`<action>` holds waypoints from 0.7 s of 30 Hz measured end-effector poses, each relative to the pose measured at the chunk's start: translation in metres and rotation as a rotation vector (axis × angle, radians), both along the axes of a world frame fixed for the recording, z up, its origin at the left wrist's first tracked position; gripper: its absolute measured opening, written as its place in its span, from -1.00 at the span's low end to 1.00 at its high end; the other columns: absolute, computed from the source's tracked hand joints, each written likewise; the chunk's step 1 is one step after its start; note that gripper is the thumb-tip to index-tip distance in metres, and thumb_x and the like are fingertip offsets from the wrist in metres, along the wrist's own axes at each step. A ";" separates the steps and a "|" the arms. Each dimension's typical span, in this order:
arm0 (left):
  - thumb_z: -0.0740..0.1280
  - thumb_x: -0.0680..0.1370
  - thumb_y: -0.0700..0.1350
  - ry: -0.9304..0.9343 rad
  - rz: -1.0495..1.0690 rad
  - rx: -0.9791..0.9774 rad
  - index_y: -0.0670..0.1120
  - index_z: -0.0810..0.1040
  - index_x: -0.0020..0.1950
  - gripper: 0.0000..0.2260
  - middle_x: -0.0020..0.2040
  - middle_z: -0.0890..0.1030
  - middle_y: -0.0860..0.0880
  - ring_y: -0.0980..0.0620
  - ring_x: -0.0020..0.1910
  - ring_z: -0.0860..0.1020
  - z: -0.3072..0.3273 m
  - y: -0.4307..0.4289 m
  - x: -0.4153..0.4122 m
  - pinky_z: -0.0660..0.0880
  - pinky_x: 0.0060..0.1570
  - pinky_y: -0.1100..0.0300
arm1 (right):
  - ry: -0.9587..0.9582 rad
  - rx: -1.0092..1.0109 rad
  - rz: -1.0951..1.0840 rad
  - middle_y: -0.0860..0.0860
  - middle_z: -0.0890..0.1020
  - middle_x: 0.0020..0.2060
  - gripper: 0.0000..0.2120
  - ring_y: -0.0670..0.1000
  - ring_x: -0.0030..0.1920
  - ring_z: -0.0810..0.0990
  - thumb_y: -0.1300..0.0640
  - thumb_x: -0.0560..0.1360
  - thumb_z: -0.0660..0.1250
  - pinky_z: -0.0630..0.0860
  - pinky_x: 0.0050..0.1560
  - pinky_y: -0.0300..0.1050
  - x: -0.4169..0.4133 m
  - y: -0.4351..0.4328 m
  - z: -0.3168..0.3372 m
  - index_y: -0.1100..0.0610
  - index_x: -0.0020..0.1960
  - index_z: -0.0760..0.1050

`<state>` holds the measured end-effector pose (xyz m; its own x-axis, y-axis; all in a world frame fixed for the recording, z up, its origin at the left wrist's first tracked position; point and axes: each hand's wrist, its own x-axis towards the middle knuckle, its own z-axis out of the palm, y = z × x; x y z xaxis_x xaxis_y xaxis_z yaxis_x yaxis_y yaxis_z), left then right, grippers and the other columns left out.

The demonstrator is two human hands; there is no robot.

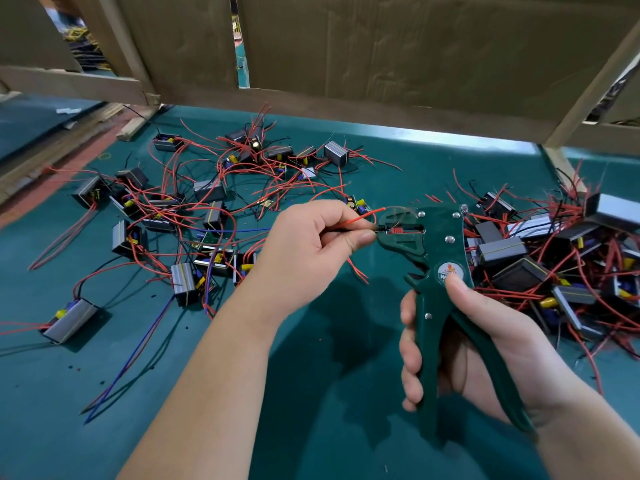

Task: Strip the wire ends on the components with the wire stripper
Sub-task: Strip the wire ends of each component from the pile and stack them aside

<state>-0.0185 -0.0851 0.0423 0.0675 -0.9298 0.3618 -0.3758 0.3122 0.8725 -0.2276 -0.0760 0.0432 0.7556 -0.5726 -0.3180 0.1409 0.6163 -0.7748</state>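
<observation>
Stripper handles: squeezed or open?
Open: handles of the wire stripper spread apart in the right hand; left hand pinches a black wire at its head.

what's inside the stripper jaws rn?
A thin dark wire, pinched by the left hand, enters the head of the wire stripper; a red wire runs above it. Its tip is hidden inside.

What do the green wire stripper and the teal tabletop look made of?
Green wire stripper: likely painted metal or plastic, matte, with shiny silver rivets showing. Teal tabletop: apparently a matte rubber-like or fabric mat; soft shadows, little glare.
</observation>
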 end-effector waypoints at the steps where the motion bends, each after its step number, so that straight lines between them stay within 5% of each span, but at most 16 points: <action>1: 0.43 0.45 -0.14 -0.011 0.003 -0.006 0.10 0.58 -0.21 -0.87 -0.42 0.53 -0.03 0.15 -0.43 0.32 -0.001 0.000 0.000 0.32 -0.39 0.33 | 0.008 0.003 -0.015 0.28 0.53 -0.34 -0.47 0.23 -0.39 0.56 -0.25 0.25 0.52 0.54 -0.26 0.17 0.001 0.001 0.000 0.19 -0.11 0.55; 4: 0.40 0.45 -0.07 -0.013 0.011 -0.011 0.15 0.59 -0.13 -0.91 -0.31 0.60 -0.02 0.12 -0.37 0.40 -0.001 0.000 0.001 0.39 -0.30 0.31 | 0.033 0.007 -0.071 0.27 0.49 -0.39 -0.47 0.21 -0.44 0.53 -0.27 0.25 0.50 0.53 -0.32 0.13 0.006 0.006 0.001 0.18 -0.16 0.52; 7: 0.33 0.51 0.00 0.049 -0.013 0.036 0.09 0.63 -0.07 -0.92 -0.42 0.45 0.13 0.21 -0.44 0.33 -0.003 -0.002 0.005 0.30 -0.39 0.37 | 0.115 0.008 -0.204 0.19 0.41 -0.49 -0.51 0.12 -0.59 0.41 -0.27 0.34 0.43 0.45 -0.48 -0.04 0.012 0.008 0.000 0.18 -0.24 0.47; 11: 0.26 0.58 0.02 -0.202 0.030 0.050 -0.27 0.55 -0.22 -0.62 -0.46 0.28 -0.09 0.15 -0.46 0.18 -0.009 -0.005 0.006 0.17 -0.45 0.27 | 0.164 -0.001 -0.273 0.15 0.35 -0.53 -0.56 0.07 -0.65 0.31 -0.24 0.30 0.34 0.37 -0.55 -0.14 0.017 0.004 0.000 0.16 -0.29 0.43; 21: 0.43 0.41 0.04 -0.018 0.025 0.098 -0.09 0.61 -0.28 -0.79 -0.47 0.45 0.08 0.18 -0.47 0.30 -0.012 -0.006 0.010 0.26 -0.44 0.32 | 0.144 0.001 -0.146 0.13 0.36 -0.53 -0.59 0.07 -0.65 0.33 -0.22 0.35 0.29 0.38 -0.59 -0.14 -0.013 -0.008 0.012 0.16 -0.29 0.48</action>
